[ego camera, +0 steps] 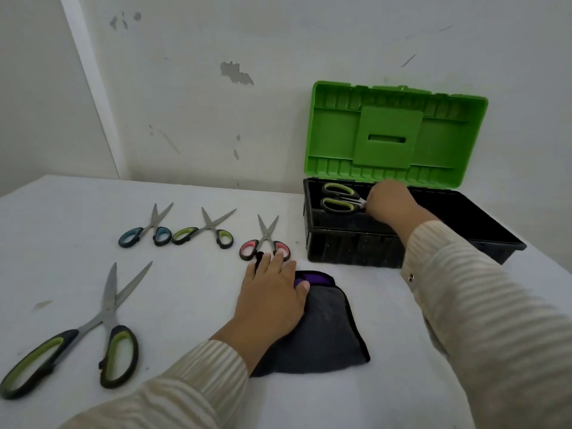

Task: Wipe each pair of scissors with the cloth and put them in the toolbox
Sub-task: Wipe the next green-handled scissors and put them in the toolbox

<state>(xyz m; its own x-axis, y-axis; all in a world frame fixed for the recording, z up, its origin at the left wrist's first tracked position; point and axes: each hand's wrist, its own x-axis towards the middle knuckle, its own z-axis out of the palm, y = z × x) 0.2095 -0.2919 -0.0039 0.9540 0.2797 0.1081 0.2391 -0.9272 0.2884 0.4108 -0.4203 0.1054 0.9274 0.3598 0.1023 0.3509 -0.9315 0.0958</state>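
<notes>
**A white counter with a toolbox and five pairs of scissors**

A white counter (185, 305) is sitting against a white wall (216, 119) that is showing some grey marks. At the back right of the counter, a toolbox (349, 249) is standing open. Its black bottom part is resting on the counter and its green lid (387, 134) is leaning up against the wall.

The right hand (391, 202) is reaching into the left end of the toolbox. Its fingers are curling around the blade end of the held scissors (339, 198). The black and green handles are pointing left, and the blades are hiding behind the hand.

The left hand (269, 298) is lying flat on a dark cloth (328, 329), with its fingers straight and gripping nothing. The cloth is lying folded on the counter, just in front of the toolbox, and a bit of purple is peeking out at its top edge. The fingertips are reaching up to the pink scissors (266, 243), but I cannot tell if they are touching.

Four pairs are lying on the counter with their blades open. The pink scissors are sitting just left of the toolbox. The small green scissors (207, 229) are lying to their left, and the blue scissors (150, 230) are lying beside those. The big green scissors (93, 332) are lying alone at the front left.

Both arms are wearing pale striped sleeves.
</notes>
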